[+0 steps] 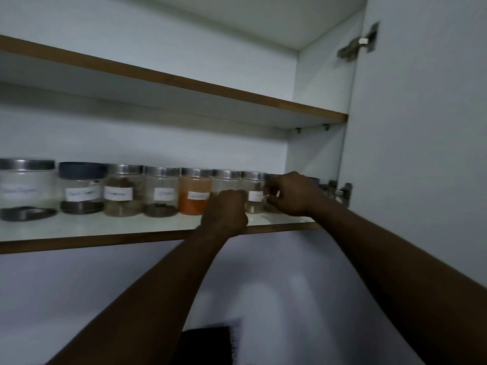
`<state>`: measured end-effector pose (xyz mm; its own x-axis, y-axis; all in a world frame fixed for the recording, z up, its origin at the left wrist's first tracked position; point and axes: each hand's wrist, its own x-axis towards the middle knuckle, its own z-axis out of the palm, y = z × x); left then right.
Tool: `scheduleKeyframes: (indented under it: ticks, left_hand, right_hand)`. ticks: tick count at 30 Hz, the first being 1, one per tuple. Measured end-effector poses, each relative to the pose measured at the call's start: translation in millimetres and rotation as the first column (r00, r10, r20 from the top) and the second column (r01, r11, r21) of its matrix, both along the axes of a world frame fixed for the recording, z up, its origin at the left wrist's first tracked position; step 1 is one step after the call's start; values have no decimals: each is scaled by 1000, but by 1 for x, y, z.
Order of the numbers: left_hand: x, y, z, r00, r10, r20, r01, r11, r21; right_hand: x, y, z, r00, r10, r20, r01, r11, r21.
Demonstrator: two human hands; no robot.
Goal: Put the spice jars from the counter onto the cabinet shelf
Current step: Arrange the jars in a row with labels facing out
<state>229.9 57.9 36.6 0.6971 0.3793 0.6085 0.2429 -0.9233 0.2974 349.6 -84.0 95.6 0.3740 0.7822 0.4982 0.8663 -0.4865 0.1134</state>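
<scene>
A row of several clear spice jars with metal lids and white labels stands on the lower cabinet shelf [110,229]. One of them, the orange-powder jar [194,196], is near the middle. My left hand [224,213] curls around the lower half of the pale jar [226,180] just right of the orange one, hiding its label. My right hand [293,194] grips the jar at the right end [271,177], fingers curled at its front. Between my hands stands a labelled jar [254,192]. Both forearms reach up from below.
The upper shelf [237,97] overhangs the jars. The open cabinet door [421,127] stands at the right, with hinges [340,192] close behind my right hand. A larger jar [26,188] and a dark-lidded jar [81,188] stand at the left end. A dark object [205,343] lies below.
</scene>
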Motion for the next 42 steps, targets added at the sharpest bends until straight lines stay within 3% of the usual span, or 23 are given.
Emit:
scheduleKeyframes:
  ticks: [9, 16, 22, 34, 42]
  left_hand:
    - [105, -65, -3, 986, -167, -29, 169, 982, 79]
    - [157, -82, -10, 978, -192, -81, 199, 976, 91]
    - [175, -70, -13, 990, -106, -97, 119, 983, 142]
    - [188, -70, -28, 979, 112, -169, -16, 873, 488]
    - [188, -66, -26, 950, 164, -266, -17, 878, 479]
  right_hand:
    - [86, -64, 9, 971, -188, 147, 178, 981, 81]
    - [123, -53, 26, 976, -133, 172, 125, 990, 61]
    - [143, -25, 32, 971, -176, 164, 191, 978, -79]
    - [194, 42, 34, 986, -157, 48, 157, 988, 16]
    - [215, 70, 23, 986, -145, 85, 141, 989, 52]
